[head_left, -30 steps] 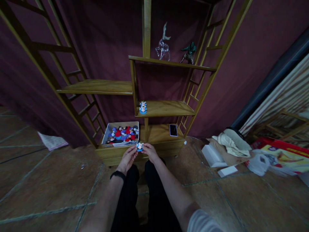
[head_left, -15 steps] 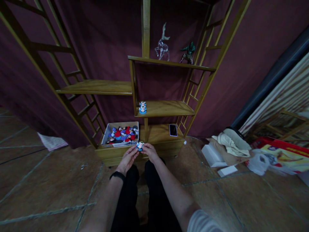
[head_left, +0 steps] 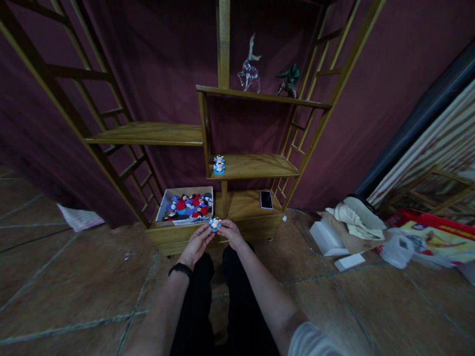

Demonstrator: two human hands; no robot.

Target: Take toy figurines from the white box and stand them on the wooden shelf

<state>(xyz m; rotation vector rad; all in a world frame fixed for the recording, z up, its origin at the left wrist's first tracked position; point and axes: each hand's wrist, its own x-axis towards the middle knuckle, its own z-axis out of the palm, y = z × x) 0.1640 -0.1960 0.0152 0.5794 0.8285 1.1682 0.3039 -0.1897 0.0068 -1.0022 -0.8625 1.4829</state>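
Both hands meet in front of the wooden shelf unit (head_left: 256,173). My left hand (head_left: 196,244) and my right hand (head_left: 230,233) pinch a small figurine on a blue base (head_left: 214,224) between their fingertips. Just behind them, on the lowest board, a white box (head_left: 184,205) holds several red and blue figurines. Another figurine on a blue base (head_left: 218,164) stands on the middle shelf. A black band circles my left wrist.
A phone (head_left: 266,199) lies on the lowest board. A glass figure (head_left: 250,69) and a green figure (head_left: 289,81) stand on the top shelf. White boxes, cloth and bags (head_left: 356,222) litter the tiled floor at right; paper (head_left: 79,217) lies at left.
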